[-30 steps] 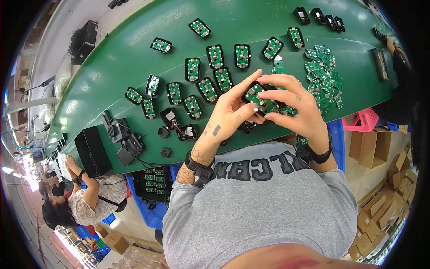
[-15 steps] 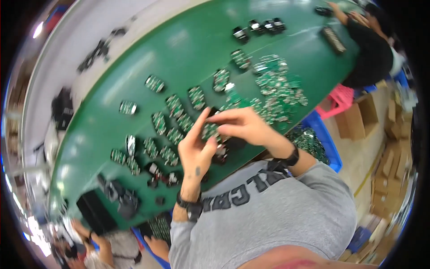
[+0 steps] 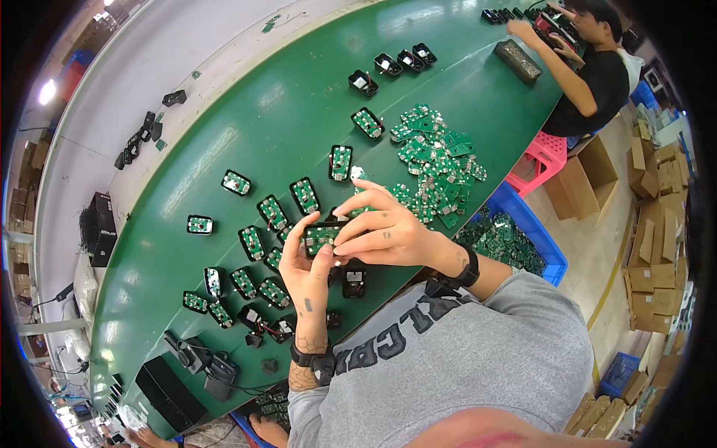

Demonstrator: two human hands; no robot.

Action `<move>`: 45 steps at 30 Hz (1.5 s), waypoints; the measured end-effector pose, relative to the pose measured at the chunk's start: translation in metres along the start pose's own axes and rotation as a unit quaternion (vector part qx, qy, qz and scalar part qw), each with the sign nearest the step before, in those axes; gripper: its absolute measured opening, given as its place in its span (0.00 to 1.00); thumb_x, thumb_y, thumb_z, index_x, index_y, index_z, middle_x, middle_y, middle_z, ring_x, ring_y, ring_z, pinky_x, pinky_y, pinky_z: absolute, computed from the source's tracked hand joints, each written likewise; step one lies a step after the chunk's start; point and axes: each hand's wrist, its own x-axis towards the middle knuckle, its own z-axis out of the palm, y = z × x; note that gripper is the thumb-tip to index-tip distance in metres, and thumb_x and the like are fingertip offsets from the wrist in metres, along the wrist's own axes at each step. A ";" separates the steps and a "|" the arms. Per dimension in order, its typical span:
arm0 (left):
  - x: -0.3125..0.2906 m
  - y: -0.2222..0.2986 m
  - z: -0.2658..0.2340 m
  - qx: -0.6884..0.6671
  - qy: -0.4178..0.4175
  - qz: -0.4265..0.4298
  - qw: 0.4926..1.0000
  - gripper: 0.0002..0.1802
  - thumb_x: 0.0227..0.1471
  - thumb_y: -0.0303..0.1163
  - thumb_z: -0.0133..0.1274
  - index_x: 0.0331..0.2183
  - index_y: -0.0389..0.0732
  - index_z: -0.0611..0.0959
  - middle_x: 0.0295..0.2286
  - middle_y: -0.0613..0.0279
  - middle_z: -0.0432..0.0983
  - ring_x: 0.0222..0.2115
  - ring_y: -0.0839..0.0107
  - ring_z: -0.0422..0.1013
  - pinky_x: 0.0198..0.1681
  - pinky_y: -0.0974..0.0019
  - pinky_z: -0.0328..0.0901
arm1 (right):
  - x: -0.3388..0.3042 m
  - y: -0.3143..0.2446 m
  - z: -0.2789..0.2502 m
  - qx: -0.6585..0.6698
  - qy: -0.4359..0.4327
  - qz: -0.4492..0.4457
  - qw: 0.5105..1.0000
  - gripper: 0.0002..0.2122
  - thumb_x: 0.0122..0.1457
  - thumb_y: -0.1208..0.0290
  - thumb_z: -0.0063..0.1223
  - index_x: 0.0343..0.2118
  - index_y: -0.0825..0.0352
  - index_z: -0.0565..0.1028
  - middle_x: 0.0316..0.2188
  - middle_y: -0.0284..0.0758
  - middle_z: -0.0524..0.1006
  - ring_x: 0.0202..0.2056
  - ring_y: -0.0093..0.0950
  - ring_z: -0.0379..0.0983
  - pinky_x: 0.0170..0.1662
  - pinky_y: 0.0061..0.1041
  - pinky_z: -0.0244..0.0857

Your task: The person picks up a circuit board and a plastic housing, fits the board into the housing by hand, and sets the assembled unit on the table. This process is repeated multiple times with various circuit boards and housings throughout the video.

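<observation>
Both hands are around a small black plastic casing with a green circuit board (image 3: 320, 237) in it, raised over the table's near side. My left hand (image 3: 308, 280) grips its left end, with the thumb on the near edge of the board. My right hand (image 3: 396, 235) has its fingers bent over the right end, which they partly hide. Several like casings with boards stand on the table to the left, one of them a filled casing (image 3: 274, 213) just beyond my left hand. A heap of loose green circuit boards (image 3: 437, 164) lies beyond my right hand.
Several black casings (image 3: 364, 84) stand at the far side of the green table (image 3: 246, 112). A black box (image 3: 170, 394) and dark adapters lie at near left. A blue bin (image 3: 549, 250) of boards is at right. A co-worker (image 3: 590, 75) sits at far right.
The head view has shifted and sharpened. My hands, earlier blurred with fingertips raised, have come lower and closed around the casing, whose board now shows plainly between them.
</observation>
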 end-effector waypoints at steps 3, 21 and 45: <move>0.001 0.000 0.000 -0.004 -0.017 -0.024 1.000 0.24 0.52 0.18 0.49 0.52 0.33 0.71 0.43 0.55 0.72 0.37 0.69 0.75 0.34 0.67 0.77 | -0.002 0.003 0.007 0.030 0.021 0.008 0.999 0.11 0.45 0.78 0.63 0.33 0.59 0.80 0.33 0.24 0.78 0.47 0.34 0.72 0.61 0.51 0.51; 0.003 0.002 -0.003 0.002 -0.004 0.000 1.000 0.21 0.49 0.20 0.53 0.48 0.37 0.73 0.36 0.61 0.76 0.35 0.77 0.75 0.37 0.71 0.74 | 0.014 -0.014 0.021 -0.017 0.057 0.171 0.983 0.03 0.47 0.76 0.55 0.24 0.65 0.73 0.38 0.33 0.76 0.51 0.37 0.66 0.59 0.40 0.55; 0.005 0.001 -0.007 -0.010 0.008 0.003 1.000 0.21 0.49 0.19 0.54 0.47 0.36 0.73 0.34 0.61 0.77 0.33 0.76 0.76 0.38 0.71 0.74 | 0.014 -0.008 0.018 -0.072 0.032 0.141 0.987 0.04 0.47 0.77 0.58 0.26 0.64 0.75 0.33 0.33 0.72 0.51 0.40 0.65 0.58 0.47 0.54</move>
